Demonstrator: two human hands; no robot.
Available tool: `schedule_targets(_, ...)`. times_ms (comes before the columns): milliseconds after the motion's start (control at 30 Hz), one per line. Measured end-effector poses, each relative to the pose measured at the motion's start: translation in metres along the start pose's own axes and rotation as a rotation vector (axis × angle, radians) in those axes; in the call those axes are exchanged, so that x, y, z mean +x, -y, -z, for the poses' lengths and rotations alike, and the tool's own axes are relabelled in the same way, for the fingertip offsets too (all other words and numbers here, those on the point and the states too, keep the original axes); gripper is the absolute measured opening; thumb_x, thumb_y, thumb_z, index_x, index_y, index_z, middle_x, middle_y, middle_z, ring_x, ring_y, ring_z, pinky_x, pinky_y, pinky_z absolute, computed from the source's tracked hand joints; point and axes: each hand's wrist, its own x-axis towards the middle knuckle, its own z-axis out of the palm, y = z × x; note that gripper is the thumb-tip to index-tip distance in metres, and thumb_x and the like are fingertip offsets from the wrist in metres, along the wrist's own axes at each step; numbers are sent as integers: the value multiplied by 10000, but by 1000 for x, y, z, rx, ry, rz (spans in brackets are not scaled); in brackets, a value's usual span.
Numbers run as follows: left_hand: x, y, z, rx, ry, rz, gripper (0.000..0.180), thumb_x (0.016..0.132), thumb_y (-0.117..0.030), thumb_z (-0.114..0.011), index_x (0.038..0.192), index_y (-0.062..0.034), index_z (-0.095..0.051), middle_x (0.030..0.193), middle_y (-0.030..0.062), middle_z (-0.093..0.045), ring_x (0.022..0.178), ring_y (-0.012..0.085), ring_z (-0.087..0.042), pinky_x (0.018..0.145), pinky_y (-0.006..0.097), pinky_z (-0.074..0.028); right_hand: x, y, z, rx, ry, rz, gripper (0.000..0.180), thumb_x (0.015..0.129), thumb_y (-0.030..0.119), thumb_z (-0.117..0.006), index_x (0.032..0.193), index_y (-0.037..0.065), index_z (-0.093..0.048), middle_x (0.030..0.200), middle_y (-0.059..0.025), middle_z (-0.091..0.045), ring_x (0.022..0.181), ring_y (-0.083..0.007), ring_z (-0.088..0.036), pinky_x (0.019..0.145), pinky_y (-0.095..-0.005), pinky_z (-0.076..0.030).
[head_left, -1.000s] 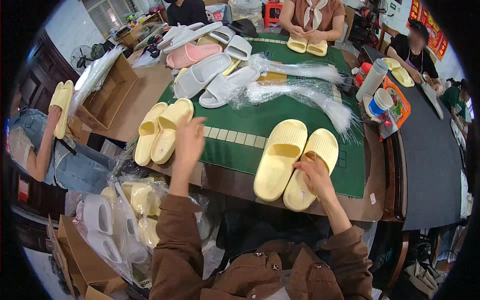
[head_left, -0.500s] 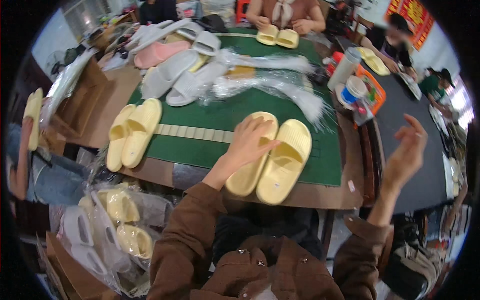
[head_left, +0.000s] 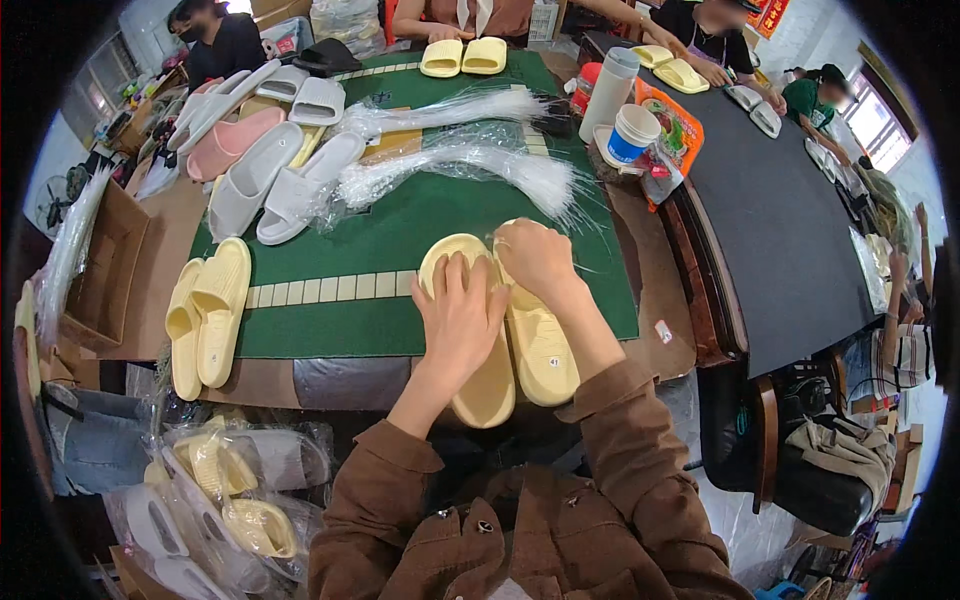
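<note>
Cardboard box [head_left: 105, 275] stood open at the far left edge of the scene, and near it, below the counter's rim, bagged slippers [head_left: 225, 490] lay heaped in clear plastic. On the green counter [head_left: 390, 225], a pale yellow pair [head_left: 205, 315] rested side by side at the left, well apart from the hands, with grey slippers [head_left: 275, 185] and a pink one [head_left: 235, 140] farther off. Clear plastic bags [head_left: 470, 165] lay bunched in the far middle. At the near edge in the centre, the yellow slipper pair [head_left: 505, 330] lay lengthwise, soles touching along their inner sides, heels hanging slightly over the rim. The left hand [head_left: 462, 320] lay flat on the left slipper, fingers spread and pressed down on its strap. The right hand [head_left: 535, 258] sat just beyond on the toe of the right slipper, fingers curled together against it; whether they pinched anything could not be told. To the right stood a white tumbler [head_left: 612, 95] and a white tub with a blue band [head_left: 632, 135], and beyond them a black counter [head_left: 790, 230] where other people handled more slippers.
</note>
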Motion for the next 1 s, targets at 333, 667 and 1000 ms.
schedule_targets(333,-21,2,23,-531,-104,-26,419,898,-131,-599,1285,16,-528,1372,205,-434,1299,388,-389,1089,449,-311,-69,24,32,301,-297,131,283,784,-70,-504,1063,-27,-496,1110,-203,-527,952,-424,-564,813,-480,-476)
schedule_targets(667,-65,-34,28,-991,-374,206,171,875,59,-613,1036,18,-652,1067,98,-606,967,169,-590,884,287,-465,-116,73,48,-7,-207,251,405,765,53,-580,1144,-78,-525,1154,-173,-535,940,-298,-619,774,-362,-506)
schedule_targets(1000,-67,-24,62,-1701,-532,464,93,1007,-120,-470,1067,-48,-464,885,70,-571,823,156,-564,771,307,-484,-136,52,60,55,-166,323,356,745,15,-594,1099,-16,-568,1082,-132,-582,905,-270,-602,767,-363,-494)
